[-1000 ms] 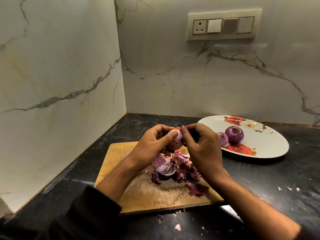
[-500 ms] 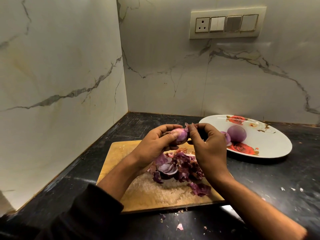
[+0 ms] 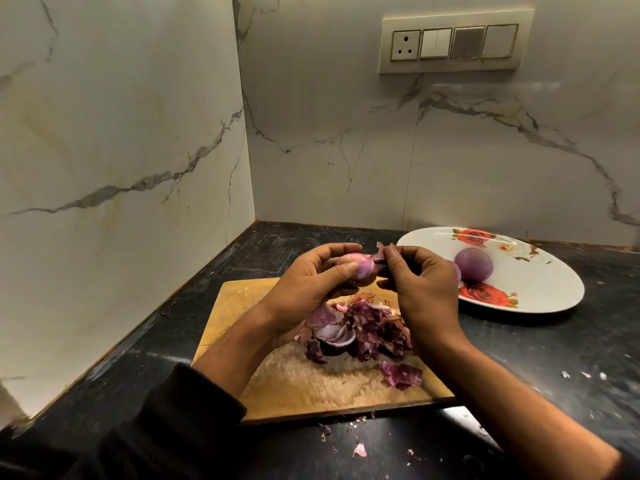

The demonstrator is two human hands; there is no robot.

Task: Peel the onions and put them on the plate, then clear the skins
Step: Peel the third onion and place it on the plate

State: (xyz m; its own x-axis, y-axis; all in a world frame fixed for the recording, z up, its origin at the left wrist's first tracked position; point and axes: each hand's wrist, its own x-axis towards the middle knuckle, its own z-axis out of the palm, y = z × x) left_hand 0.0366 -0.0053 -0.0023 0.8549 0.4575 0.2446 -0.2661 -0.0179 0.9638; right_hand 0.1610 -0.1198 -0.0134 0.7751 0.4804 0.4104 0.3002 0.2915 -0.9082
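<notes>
Peeling is well under way but not finished. Left hand (image 3: pixel 308 282) curls round a small onion (image 3: pixel 360 268) held above the cutting board (image 3: pixel 242 306), while the right hand (image 3: pixel 422 282) pinches a flap of purple skin (image 3: pixel 382 252) at the onion's end, seemingly mid-strip. One peeled onion (image 3: pixel 473 264) sits on the flowered plate (image 3: pixel 540 292), with a second partly hidden behind the right hand (only a sliver of it shows). A heap of skins (image 3: pixel 363 330) lies on the board, a loose piece (image 3: pixel 401 375) near its front edge, and crumbs are scattered on the dark bench (image 3: pixel 571 358) in front; clearing all this is still to come, by my reckoning.

The plate lies just to the right of the board, an open path across. The walls meet in a corner behind and to the left, so room is tighter there; the board's near edge sits close to the bench's front.
</notes>
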